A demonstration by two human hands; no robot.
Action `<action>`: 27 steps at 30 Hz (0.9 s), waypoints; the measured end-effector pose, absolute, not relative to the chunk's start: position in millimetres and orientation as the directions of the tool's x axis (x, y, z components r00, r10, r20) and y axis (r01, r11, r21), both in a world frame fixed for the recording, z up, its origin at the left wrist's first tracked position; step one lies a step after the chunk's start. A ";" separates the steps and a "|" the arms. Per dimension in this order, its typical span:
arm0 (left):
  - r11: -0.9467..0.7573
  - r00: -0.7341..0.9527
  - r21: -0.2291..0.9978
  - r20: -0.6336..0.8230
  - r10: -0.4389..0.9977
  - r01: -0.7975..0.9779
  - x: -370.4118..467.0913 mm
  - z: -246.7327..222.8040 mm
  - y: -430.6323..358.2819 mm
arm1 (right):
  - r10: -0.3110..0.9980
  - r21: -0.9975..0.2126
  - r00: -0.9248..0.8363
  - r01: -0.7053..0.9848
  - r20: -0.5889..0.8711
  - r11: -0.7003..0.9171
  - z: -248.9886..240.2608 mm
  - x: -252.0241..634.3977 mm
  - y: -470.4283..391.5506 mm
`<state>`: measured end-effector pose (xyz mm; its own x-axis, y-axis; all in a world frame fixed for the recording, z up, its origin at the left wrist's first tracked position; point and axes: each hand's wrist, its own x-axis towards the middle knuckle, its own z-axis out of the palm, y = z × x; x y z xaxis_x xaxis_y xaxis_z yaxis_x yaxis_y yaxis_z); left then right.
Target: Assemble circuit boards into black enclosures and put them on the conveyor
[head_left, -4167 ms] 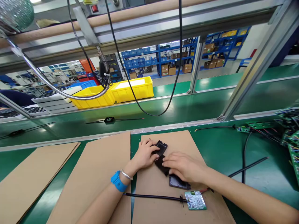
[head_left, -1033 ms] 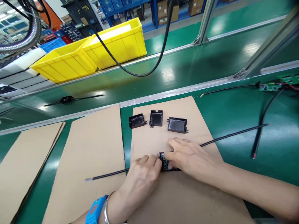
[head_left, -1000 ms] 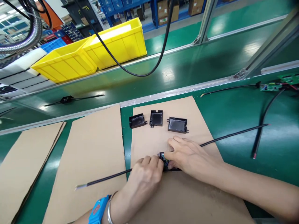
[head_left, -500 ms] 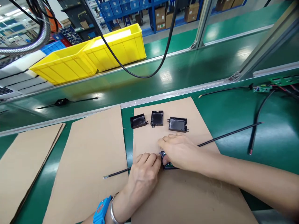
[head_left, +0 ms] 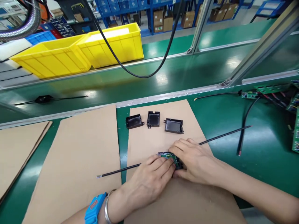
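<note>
A green circuit board (head_left: 166, 156) sits in a small black plastic case (head_left: 179, 164) on the cardboard. My left hand (head_left: 150, 175) lies over the board's left side, fingers together and pressing on it. My right hand (head_left: 195, 160) grips the case's right end, fingers at the far side and thumb at the near side. A black cable (head_left: 116, 171) with a bare end comes out to the left, and another black cable (head_left: 225, 135) runs out to the right. Both hands cover part of the case. Three black case halves (head_left: 134, 121), (head_left: 153, 119), (head_left: 173, 125) lie beyond.
Cardboard sheets (head_left: 77, 161) cover much of the green table (head_left: 263, 174). Wired circuit boards (head_left: 268, 89) lie at the right. Yellow bins (head_left: 114, 46) stand behind the metal rail (head_left: 154, 97). A black cable loop (head_left: 144, 76) hangs in front of them.
My left hand has moved right, onto the board. My right hand has shifted from over the board to the case's right end, so more of the board shows. The view has shifted slightly.
</note>
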<state>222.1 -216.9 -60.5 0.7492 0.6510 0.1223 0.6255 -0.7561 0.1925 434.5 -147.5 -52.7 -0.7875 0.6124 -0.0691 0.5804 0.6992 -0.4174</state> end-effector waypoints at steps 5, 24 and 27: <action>-0.741 0.733 0.177 0.120 0.669 0.647 217.3 -66.7 -210.4 | 0.633 -0.446 -0.769 0.600 -0.093 0.664 -55.8 429.8 -146.8; -0.734 0.735 0.182 0.073 0.674 0.655 227.5 -65.3 -210.6 | 0.568 -0.608 -0.808 0.533 -0.159 0.588 -34.8 458.3 -138.9; -0.729 0.732 0.199 0.071 0.677 0.655 228.3 -62.9 -209.6 | 0.538 -0.565 -0.823 0.536 -0.183 0.627 -34.5 450.6 -139.9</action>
